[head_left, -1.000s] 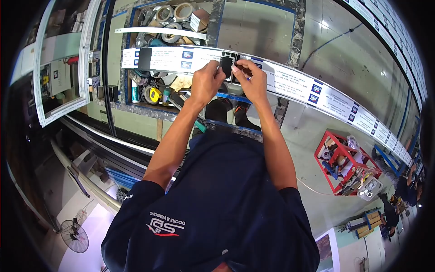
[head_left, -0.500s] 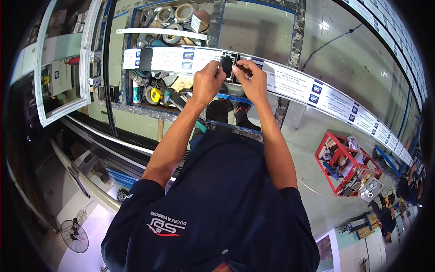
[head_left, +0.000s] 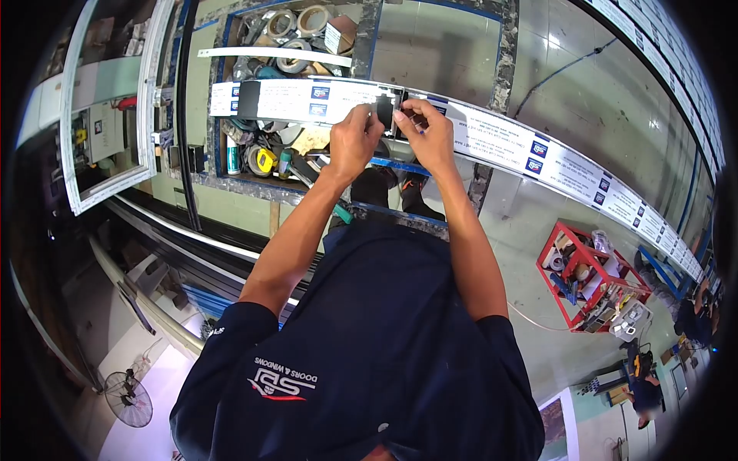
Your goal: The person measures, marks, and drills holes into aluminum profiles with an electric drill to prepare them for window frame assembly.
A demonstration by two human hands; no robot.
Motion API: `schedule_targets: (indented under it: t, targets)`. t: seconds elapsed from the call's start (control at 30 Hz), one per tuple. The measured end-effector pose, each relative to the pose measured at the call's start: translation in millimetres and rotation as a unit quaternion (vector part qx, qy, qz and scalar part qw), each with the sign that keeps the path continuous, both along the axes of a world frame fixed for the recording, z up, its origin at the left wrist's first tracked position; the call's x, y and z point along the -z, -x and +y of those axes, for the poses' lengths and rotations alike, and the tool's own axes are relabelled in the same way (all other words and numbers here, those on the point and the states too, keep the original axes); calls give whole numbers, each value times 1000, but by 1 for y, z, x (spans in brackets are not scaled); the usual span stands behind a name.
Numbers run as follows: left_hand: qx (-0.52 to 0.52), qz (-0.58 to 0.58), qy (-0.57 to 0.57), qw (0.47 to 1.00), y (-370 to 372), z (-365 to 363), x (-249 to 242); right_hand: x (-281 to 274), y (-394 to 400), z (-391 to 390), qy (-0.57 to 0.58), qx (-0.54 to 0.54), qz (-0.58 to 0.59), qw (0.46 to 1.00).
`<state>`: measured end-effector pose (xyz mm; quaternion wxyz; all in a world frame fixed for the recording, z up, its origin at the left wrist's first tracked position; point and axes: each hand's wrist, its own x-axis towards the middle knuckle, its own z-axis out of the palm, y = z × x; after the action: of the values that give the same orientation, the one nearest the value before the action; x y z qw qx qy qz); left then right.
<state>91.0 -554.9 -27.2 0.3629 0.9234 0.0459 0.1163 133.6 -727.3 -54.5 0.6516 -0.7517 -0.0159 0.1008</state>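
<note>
Two long profiles wrapped in printed white film lie almost end to end: the left profile point(head_left: 288, 100) and the right profile point(head_left: 500, 138). A dark block-like piece point(head_left: 387, 114) sits at the right end of the left profile. My left hand point(head_left: 356, 140) is closed, its thumb and fingertips pinched at the near left edge of that dark piece. Just right of it, my right hand point(head_left: 427, 132) holds thumb and curled fingers close together by the gap between the profiles. What lies between those right fingertips is too small to make out.
Below the profiles is a work frame point(head_left: 503, 58) with a compartment of tape rolls point(head_left: 313, 21) and a yellow tape measure point(head_left: 265, 161). A white strip point(head_left: 273, 54) lies across it. At right stands a red crate point(head_left: 565, 296) of tools; a co-worker point(head_left: 644, 384) is beyond it.
Both hands stay almost in place at the profile ends. The dark piece now hides more of the pale cross-section there. The distant co-worker has shifted.
</note>
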Motion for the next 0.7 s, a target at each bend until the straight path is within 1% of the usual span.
schedule_targets:
  t: [0.13,0.27,0.33,0.43,0.53,0.7]
  targets:
    - [13,-26,-15,999,-1,1,1,-2,0,-1,-4,-1,3,1000]
    - [15,-6,-9,1000,-2,3,-2,1,-1,0,-4,-3,1,1000]
    - [28,-15,-17,999,-5,4,-3,0,-1,-2,0,-6,8,1000]
    - [36,-12,-19,999,-6,4,-7,-1,-2,-5,13,-30,26,999]
    - [40,-11,-28,999,-7,5,-7,1,-1,-2,-13,-9,13,1000]
    - [35,-8,-44,998,-7,4,-8,-1,-2,-4,3,-21,6,1000]
